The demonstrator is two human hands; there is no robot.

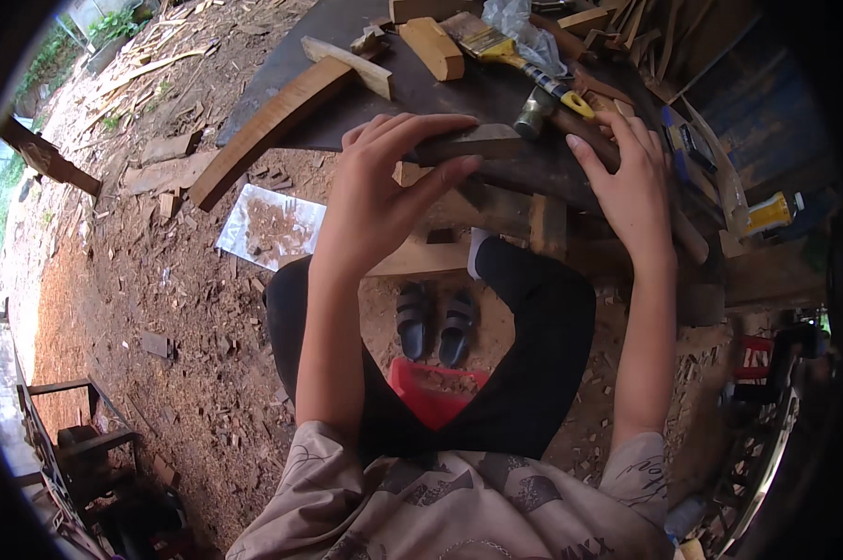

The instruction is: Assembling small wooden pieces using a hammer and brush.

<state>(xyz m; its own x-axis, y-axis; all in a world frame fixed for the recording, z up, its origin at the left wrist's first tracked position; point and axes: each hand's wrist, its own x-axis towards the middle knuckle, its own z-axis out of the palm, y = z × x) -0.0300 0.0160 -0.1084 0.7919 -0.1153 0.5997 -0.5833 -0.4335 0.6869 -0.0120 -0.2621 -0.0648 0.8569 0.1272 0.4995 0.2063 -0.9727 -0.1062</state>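
Note:
My left hand is closed around a dark, narrow bar with a paler top edge, at the worktable's near edge, thumb on its near side. My right hand rests over a hammer's dark handle, fingers loosely bent and apart. The hammer's metal head lies left of that hand. Just beyond it is a yellow-handled paintbrush, beside a wooden block, a crumpled clear plastic bag and crossed wooden pieces on the dark tabletop.
Wood scraps and shavings cover the ground, with a plastic sheet left of my legs. Sandals and a red plastic seat or container are between my legs. A yellow container sits at right, a dark metal frame lower left.

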